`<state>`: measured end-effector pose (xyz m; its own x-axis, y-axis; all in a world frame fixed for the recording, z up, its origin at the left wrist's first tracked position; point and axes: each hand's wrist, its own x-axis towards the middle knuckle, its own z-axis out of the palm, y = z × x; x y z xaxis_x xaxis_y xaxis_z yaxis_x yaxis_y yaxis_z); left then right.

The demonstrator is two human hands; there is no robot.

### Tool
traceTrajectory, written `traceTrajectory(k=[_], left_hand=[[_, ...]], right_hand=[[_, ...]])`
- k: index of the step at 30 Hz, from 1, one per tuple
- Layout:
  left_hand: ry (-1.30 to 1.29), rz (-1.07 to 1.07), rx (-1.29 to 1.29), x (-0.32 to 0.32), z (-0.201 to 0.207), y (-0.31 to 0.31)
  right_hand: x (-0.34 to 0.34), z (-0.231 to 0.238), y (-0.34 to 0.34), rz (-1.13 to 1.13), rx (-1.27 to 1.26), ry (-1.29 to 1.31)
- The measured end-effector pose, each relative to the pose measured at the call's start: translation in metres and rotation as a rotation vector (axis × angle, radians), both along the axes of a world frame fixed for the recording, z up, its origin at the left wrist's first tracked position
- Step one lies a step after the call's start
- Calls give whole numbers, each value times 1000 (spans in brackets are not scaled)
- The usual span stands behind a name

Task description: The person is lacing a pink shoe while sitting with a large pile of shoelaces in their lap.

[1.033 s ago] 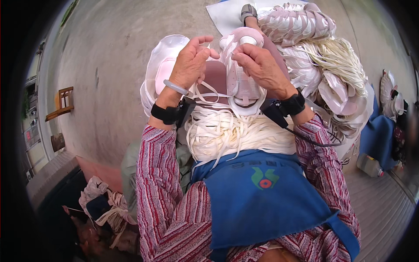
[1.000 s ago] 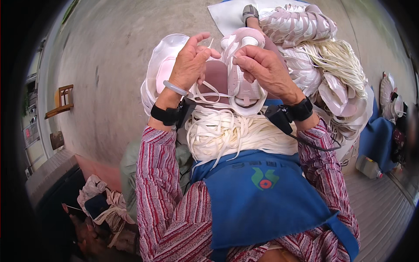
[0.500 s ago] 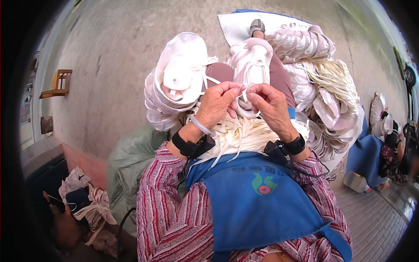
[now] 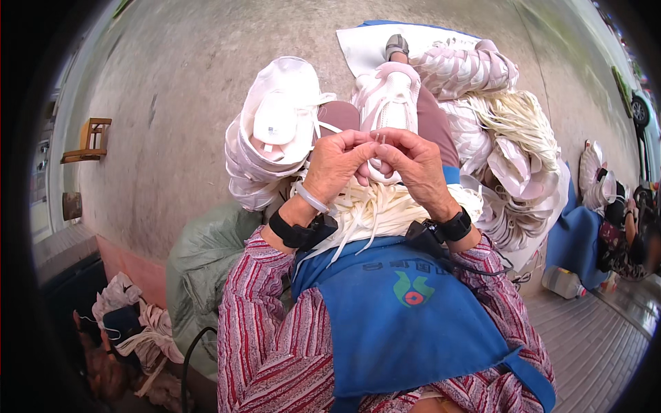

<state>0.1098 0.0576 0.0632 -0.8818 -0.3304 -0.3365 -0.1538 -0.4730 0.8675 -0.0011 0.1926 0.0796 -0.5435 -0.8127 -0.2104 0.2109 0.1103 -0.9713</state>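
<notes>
Both hands meet over my lap, fingertips nearly touching. My left hand (image 4: 336, 168) and my right hand (image 4: 418, 171) are pinched on the tips of a white shoelace (image 4: 379, 138), its narrow ends poking up between the thumbs and forefingers. Just beyond them, a white and pink shoe upper (image 4: 390, 93) rests along my right thigh, partly covered by the fingers. Under my wrists a heap of loose cream shoelaces (image 4: 372, 213) lies on my blue apron (image 4: 372, 330). To the left of my left hand stands a stack of nested white shoe uppers (image 4: 275, 124).
On the right are bundled pink and white uppers (image 4: 468, 69), a hank of cream laces (image 4: 527, 127) and a plastic jug (image 4: 563, 282). A green sack (image 4: 210, 248) sits at my left. Farther off stands a small wooden stool (image 4: 88, 141). Other people work at both sides.
My right hand has moved slightly left, closing the gap to my left hand. Lace tips now show upright between the fingers. The whole view has shifted a little.
</notes>
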Motion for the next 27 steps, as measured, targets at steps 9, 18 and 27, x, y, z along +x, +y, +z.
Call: traceTrajectory(k=[9,18,27], left_hand=[[21,-195,-57,-1,5,14],[0,-99,-167,-6,48,8],[778,120,181,26,211,-96]], right_hand=[[1,1,6,-160,-99,599],[-28,-12,35,-187,-12,151],[-54,-62,40,-102,305,647]])
